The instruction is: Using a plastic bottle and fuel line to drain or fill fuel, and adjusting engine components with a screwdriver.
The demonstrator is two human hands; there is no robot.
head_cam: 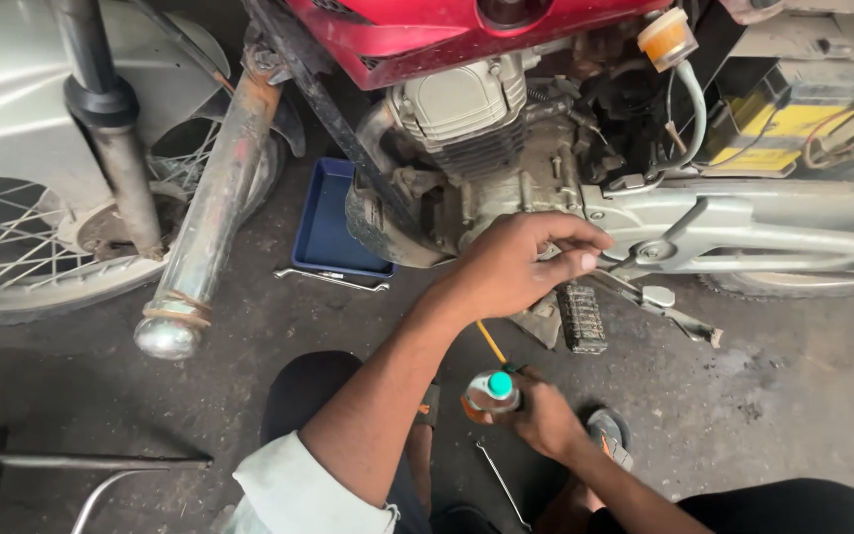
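The left hand (521, 262) is closed at the lower side of the motorcycle engine (476, 129), fingers curled against the metal near the silver frame plate (743, 222); what it pinches there cannot be told. The right hand (544, 415) is closed around a small bottle (491, 393) with a teal cap, held low above the concrete floor (793, 386), well below the engine. A thin yellow rod (491, 341) rises from beside the bottle toward the left hand. The ribbed footpeg (581, 318) sits just right of that rod. A blue tray (333, 222) lies on the floor under the engine's front, with a wrench (333, 279) touching its near edge. A chrome exhaust pipe (205, 227) slants at left. A second wrench (501, 483) lies between the person's legs.
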